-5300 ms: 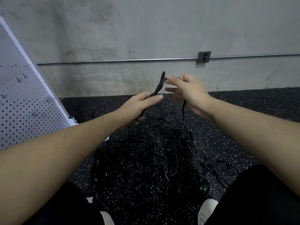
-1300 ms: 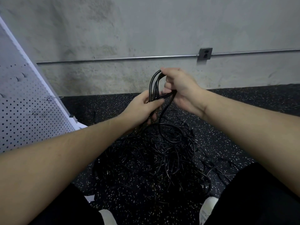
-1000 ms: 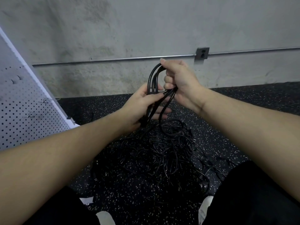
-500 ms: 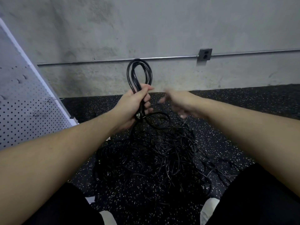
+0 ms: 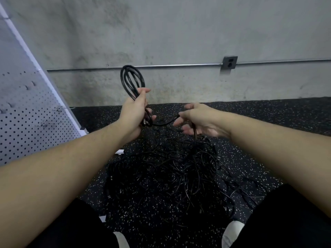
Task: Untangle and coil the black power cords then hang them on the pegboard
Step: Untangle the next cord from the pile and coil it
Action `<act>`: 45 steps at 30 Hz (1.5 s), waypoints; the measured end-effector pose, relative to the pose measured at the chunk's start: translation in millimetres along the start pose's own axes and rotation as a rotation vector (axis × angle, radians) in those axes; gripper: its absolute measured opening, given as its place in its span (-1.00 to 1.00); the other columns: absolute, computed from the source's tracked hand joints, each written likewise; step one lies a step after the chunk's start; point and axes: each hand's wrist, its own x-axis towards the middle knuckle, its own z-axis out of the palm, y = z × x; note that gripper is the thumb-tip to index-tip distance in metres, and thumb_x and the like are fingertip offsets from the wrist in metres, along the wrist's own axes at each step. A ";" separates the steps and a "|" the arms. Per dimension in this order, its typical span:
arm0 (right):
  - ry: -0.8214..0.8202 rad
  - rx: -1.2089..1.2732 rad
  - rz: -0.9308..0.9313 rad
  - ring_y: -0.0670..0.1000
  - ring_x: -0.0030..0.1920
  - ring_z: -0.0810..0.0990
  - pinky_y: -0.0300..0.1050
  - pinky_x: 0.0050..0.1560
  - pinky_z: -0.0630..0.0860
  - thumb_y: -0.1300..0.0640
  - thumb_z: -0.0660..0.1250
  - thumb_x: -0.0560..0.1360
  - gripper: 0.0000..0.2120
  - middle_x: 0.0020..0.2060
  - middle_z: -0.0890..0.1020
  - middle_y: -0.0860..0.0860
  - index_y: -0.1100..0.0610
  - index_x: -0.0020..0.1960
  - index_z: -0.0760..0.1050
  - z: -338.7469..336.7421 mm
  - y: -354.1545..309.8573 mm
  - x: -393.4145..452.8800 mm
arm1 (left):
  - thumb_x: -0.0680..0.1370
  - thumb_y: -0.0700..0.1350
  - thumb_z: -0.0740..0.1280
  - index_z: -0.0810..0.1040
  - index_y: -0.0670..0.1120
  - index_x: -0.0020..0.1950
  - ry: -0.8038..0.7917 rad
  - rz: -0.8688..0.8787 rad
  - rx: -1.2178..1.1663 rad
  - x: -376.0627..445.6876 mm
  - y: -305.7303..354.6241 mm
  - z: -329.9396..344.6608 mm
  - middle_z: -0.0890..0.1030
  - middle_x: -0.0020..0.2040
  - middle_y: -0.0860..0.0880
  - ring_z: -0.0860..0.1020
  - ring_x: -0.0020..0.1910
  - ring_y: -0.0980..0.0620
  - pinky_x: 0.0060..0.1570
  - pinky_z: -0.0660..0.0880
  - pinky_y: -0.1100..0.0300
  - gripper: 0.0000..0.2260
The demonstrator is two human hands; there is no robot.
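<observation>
Coiling is barely begun: left hand grips one small coil, right hand fingers loosely hold its trailing cord; tangle remains on floor, pegboard bare of cords.

Both bare forearms reach forward from the lower corners, converging toward the middle. The left hand is raised higher, back of the hand toward the camera, fingers and thumb curled tight — thumb tip pointing right above the curled fingers — around a looped black rubber power cord. The right hand sits lower, palm turned left, fingers loosely curled round the cord's trailing length.
</observation>
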 end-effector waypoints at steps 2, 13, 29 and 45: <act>-0.062 -0.191 0.088 -0.11 -0.55 0.33 -0.32 -0.66 0.23 0.18 0.14 0.72 -0.83 -0.32 0.53 0.06 0.25 0.14 0.46 -3.9 -0.3 -2.6 | 0.72 0.01 0.21 0.63 0.10 0.13 0.043 -0.006 -0.010 1.7 -0.9 -5.9 0.39 -0.29 0.04 0.42 -0.39 0.11 -0.39 0.48 0.16 -0.81; 0.007 -0.395 -0.329 -0.09 -0.43 0.30 -0.16 -0.41 0.19 -0.07 0.40 0.58 -0.80 -0.43 0.48 -0.11 0.01 -0.16 0.58 1.8 -4.1 -4.0 | 0.63 0.23 0.29 0.68 0.11 -0.11 -0.106 -0.006 0.530 -5.0 -9.8 -14.7 0.53 -0.14 0.02 0.46 -0.27 0.04 -0.38 0.41 0.18 -0.71; -0.075 -0.310 -0.279 -0.09 -0.46 0.35 -0.23 -0.44 0.30 -0.23 0.37 0.54 -0.64 -0.44 0.45 -0.11 0.00 -0.26 0.46 -14.8 -13.7 -3.6 | 0.66 0.07 0.27 0.38 0.02 -0.39 -0.300 -0.053 0.596 -18.6 -6.6 14.6 0.44 -0.43 0.06 0.43 -0.28 -0.02 -0.22 0.33 0.13 -0.59; 0.075 0.116 -0.289 0.07 -0.16 0.70 -0.02 -0.07 0.67 -0.19 0.48 0.48 -0.59 -0.21 0.72 0.07 0.12 0.06 0.52 -1.5 -10.7 -2.9 | 0.56 -0.24 0.43 0.43 -0.13 -0.08 -0.639 -0.159 0.325 -31.3 -5.0 11.1 0.40 -0.28 0.01 0.30 -0.42 0.11 -0.45 0.28 0.28 -0.83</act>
